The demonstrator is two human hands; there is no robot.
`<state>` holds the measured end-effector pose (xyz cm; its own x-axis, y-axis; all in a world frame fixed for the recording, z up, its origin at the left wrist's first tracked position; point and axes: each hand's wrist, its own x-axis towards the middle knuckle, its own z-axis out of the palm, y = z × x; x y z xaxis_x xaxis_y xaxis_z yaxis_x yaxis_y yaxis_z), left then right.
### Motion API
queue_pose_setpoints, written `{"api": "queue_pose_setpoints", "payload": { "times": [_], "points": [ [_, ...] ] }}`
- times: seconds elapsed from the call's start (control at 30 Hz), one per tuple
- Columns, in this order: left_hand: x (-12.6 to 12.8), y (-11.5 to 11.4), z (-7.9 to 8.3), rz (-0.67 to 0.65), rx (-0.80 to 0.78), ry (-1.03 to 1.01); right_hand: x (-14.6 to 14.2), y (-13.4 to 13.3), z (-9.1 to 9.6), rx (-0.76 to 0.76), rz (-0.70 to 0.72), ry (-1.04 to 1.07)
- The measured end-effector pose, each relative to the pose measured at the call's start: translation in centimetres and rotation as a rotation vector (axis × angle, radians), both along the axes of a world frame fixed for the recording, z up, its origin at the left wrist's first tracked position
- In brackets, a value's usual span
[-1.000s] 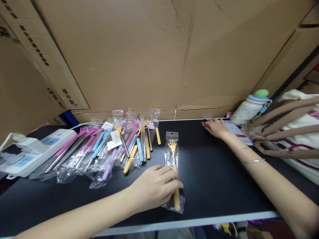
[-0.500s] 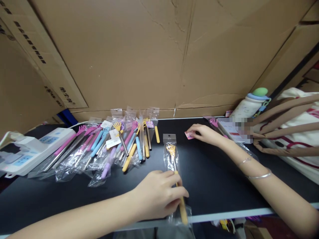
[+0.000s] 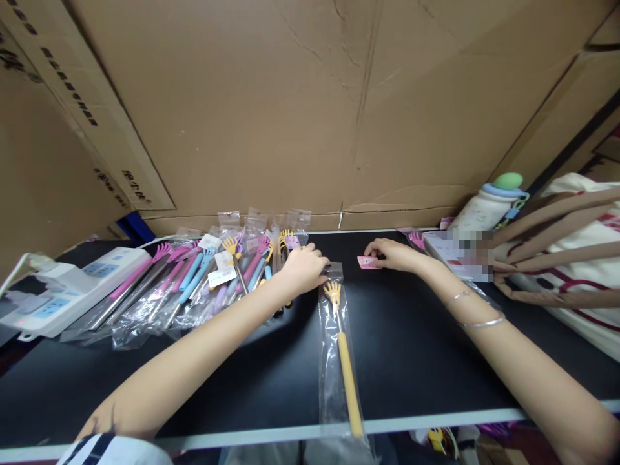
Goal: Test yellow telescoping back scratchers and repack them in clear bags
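A back scratcher with a yellow hand-shaped head and yellow handle (image 3: 349, 384) lies in a clear plastic bag (image 3: 332, 361) on the black table, its lower end past the front edge. My left hand (image 3: 305, 268) is at the upper left corner of this bag, thumb and fingers closed on its top edge; part of the corner is hidden. To the right, my right hand (image 3: 392, 254) pinches a small pink printed card (image 3: 369, 262) just over the tabletop. Left of my left hand lies a heap of bagged back scratchers (image 3: 194, 278) in pink, blue, purple and yellow, some with white tags.
A white power strip (image 3: 116, 265) stands at the left. On the right are a white bottle with a green top (image 3: 477, 210), a white box (image 3: 448, 255), another bagged pink scratcher (image 3: 415, 239) and a bag with brown straps (image 3: 571, 252). Cardboard (image 3: 271, 116) rises behind the table.
My left hand has moved up from the yellow handle to the bag's top edge. The pink card in my right hand is turned flatter, and the hand has shifted slightly.
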<state>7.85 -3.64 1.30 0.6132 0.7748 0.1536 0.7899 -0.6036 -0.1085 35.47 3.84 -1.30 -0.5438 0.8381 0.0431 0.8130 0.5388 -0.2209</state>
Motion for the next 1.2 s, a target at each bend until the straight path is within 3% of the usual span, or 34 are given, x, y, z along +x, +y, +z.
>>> {"api": "queue_pose_setpoints", "payload": {
  "times": [0.47, 0.67, 0.87, 1.2],
  "points": [
    [-0.8, 1.8, -1.7, -0.008, -0.034, -0.055, -1.8, -2.3, 2.1, -0.005, 0.084, 0.216],
    [-1.0, 1.8, -1.8, -0.007, -0.037, -0.085, -3.7, -3.4, 2.2, 0.165, 0.129, 0.377],
    [-1.0, 1.8, -1.9, 0.009, -0.033, -0.102, -4.8, -3.6, 0.8, -0.083, 0.047, 0.664],
    [-0.8, 1.8, -2.2, 0.014, 0.009, -0.119, -5.5, -4.1, -0.1, -0.187, -0.014, 0.787]
  ]
}}
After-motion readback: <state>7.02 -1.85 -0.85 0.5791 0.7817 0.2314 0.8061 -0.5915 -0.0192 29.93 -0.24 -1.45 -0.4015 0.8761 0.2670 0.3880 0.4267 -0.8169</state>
